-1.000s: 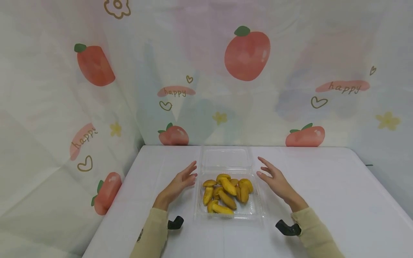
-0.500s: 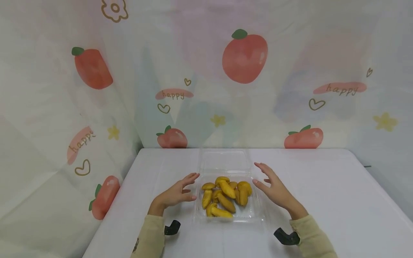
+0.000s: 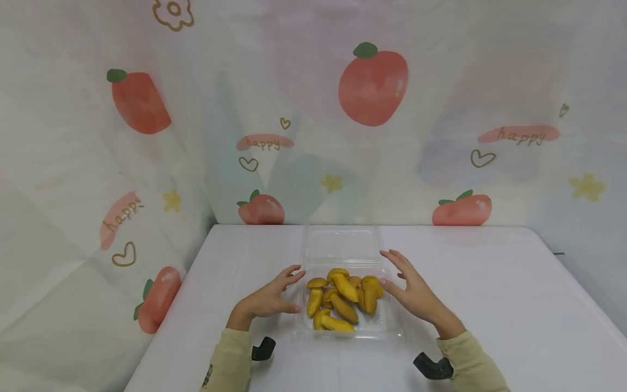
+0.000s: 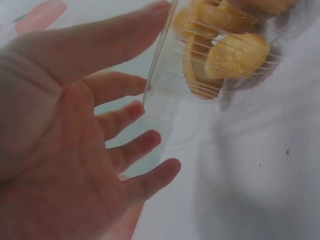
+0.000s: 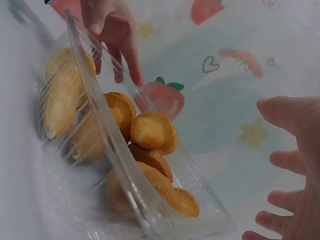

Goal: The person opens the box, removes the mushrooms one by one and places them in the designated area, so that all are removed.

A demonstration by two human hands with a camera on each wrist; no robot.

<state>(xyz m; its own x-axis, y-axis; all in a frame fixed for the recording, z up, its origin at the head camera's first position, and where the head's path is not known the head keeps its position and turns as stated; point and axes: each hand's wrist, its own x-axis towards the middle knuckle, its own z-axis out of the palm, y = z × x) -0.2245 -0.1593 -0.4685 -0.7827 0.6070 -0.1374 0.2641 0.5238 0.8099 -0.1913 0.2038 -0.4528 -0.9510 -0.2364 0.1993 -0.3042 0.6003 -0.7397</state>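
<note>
A clear plastic clamshell box [image 3: 387, 326] sits on the table with its lid [image 3: 341, 243] laid back behind it. Inside lie several yellow mushrooms [image 3: 345, 310] with thick stems. At the box's left side is my left hand [image 3: 262, 299], thumb and fingers spread. In the left wrist view its thumb and index finger reach the clear rim [image 4: 156, 60]; contact is hard to tell. My right hand [image 3: 416, 294] hovers by the right side, fingers spread. From the right wrist view, its fingers [image 5: 285, 200] appear apart from the box. Neither hand holds anything.
A white-covered table [image 3: 490, 283] extends to both sides of the box. Behind it and at the left hangs a printed cloth [image 3: 303, 174] with peaches and hearts. Black curved pieces [image 3: 433, 366] stick out at both wrists, beside the beige sleeves [image 3: 472, 362].
My left hand has come down and nearer the box's left rim, its thumb now lower. The right hand has drifted slightly left toward the box. The mushrooms stay where they were.
</note>
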